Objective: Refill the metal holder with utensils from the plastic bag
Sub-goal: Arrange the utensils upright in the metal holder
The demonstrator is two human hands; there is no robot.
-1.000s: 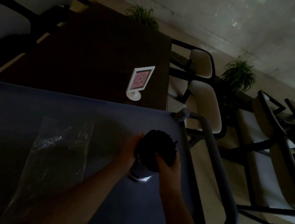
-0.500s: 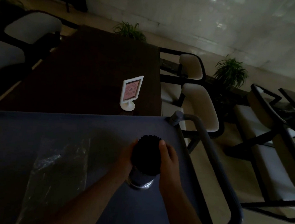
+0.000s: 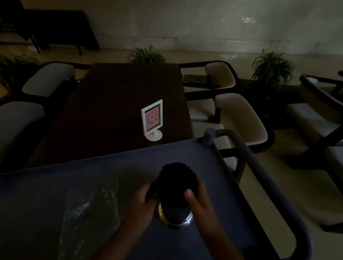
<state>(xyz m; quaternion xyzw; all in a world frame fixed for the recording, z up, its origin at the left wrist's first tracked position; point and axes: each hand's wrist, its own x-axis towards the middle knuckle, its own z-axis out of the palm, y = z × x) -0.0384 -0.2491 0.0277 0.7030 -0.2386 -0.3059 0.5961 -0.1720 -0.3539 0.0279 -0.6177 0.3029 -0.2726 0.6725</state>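
Observation:
A round metal holder (image 3: pixel 174 214) stands on the grey-blue cart top (image 3: pixel 214 174), packed with a dense bundle of dark utensils (image 3: pixel 175 181) sticking up out of it. My left hand (image 3: pixel 146 199) clasps the left side of the bundle and my right hand (image 3: pixel 197 199) clasps its right side, thumb on the front. A clear plastic bag (image 3: pixel 91 213) lies flat on the cart to the left of my hands; its contents are too dark to make out.
The cart's handle bar (image 3: pixel 265 178) runs along the right edge. Beyond the cart is a dark wooden table (image 3: pixel 117 105) with a small white sign stand (image 3: pixel 152 119). Cushioned chairs (image 3: pixel 239 112) and potted plants (image 3: pixel 272 66) surround it.
The camera has tilted up, showing more of the room. The utensil bundle now stands straighter in the holder, and both hands stay wrapped around it.

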